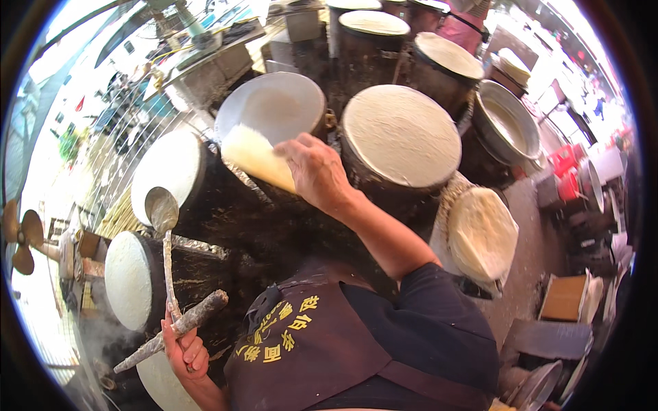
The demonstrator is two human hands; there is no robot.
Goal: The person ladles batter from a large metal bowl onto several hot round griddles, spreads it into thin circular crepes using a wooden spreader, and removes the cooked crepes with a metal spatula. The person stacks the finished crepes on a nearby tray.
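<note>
My right hand (317, 172) pinches the edge of a thin, pale yellow pancake (255, 155). The pancake is partly lifted off a round griddle (284, 96) whose grey surface shows behind it. Down at the left, my left hand (185, 351) grips a long-handled ladle (162, 211), bowl upward, and a thick batter-crusted stick (179, 325) crossing its handle. The ladle's bowl overlaps a griddle coated in white batter (164, 171). Right of my right hand, another griddle carries a full pale sheet of batter (401, 133).
Beside my right elbow lies a stack of finished pancakes (483, 234). A metal pot of batter (507, 122) stands beyond it. More dark, drum-like stoves (373, 48) crowd the far side. Another batter-covered griddle (129, 281) is at the left, near a fan (26, 240).
</note>
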